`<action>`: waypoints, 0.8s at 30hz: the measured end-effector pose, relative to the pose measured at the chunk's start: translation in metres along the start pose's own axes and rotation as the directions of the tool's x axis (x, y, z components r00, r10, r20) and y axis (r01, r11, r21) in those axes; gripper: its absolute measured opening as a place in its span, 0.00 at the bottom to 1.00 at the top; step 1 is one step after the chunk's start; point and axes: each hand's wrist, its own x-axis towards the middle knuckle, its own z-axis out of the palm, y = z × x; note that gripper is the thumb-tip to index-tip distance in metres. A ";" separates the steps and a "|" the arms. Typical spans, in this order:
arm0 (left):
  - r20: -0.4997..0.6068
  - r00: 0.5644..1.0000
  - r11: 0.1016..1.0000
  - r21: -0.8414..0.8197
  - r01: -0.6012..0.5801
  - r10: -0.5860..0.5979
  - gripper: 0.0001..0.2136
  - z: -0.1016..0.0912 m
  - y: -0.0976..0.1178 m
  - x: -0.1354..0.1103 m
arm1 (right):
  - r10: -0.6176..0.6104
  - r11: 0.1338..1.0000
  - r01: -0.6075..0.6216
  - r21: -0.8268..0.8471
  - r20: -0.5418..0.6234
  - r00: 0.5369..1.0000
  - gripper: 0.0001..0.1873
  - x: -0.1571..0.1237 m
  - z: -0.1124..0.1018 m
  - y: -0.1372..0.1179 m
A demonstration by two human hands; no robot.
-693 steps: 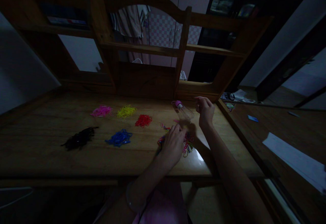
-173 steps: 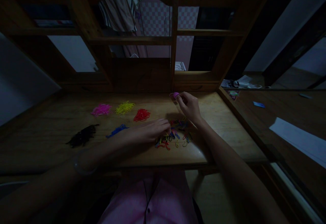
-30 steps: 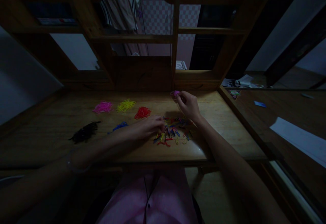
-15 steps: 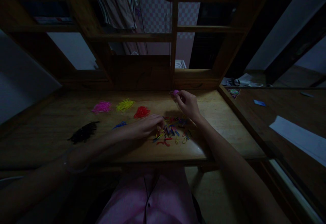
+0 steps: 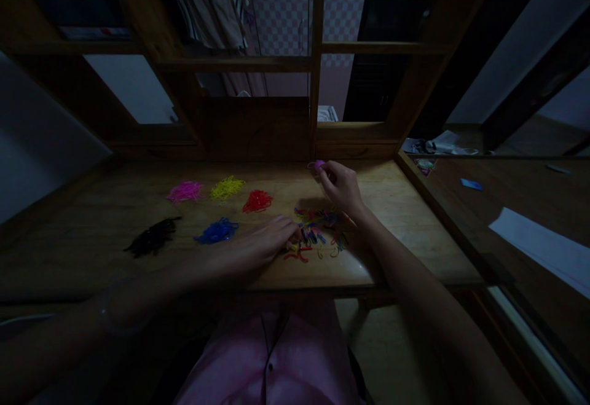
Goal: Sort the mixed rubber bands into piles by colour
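A mixed pile of coloured rubber bands [image 5: 316, 233] lies on the wooden desk, red, yellow, blue and dark strands together. At its left edge my left hand [image 5: 276, 236] reaches down, fingertips drawn together on the bands; what they grip is hidden, though yellow shows beside them. Beyond the pile, my right hand [image 5: 342, 187] is raised with a bunch of pink rubber bands [image 5: 319, 165] pinched between thumb and fingers, one loop sticking out to the left. Sorted heaps lie to the left: red bands [image 5: 257, 201], yellow bands [image 5: 227, 187], pink bands [image 5: 185, 191], blue bands [image 5: 216, 231] and black bands [image 5: 153, 237].
A wooden shelf unit [image 5: 258, 128] rises along the back of the desk [image 5: 138, 196]. On the right is a lower brown surface [image 5: 520, 190] with white paper [image 5: 544, 245] and a small blue card [image 5: 471, 184] on it.
My left hand has moved slightly down and nearer me at the pile's left edge, uncovering more of the blue heap. My right hand still holds the pink bunch in nearly the same place.
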 end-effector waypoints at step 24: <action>-0.044 0.996 0.996 0.002 0.084 -0.084 0.10 0.009 -0.004 0.018 | 0.011 1.000 -0.011 -0.017 -0.011 1.000 0.14 0.001 -0.003 0.000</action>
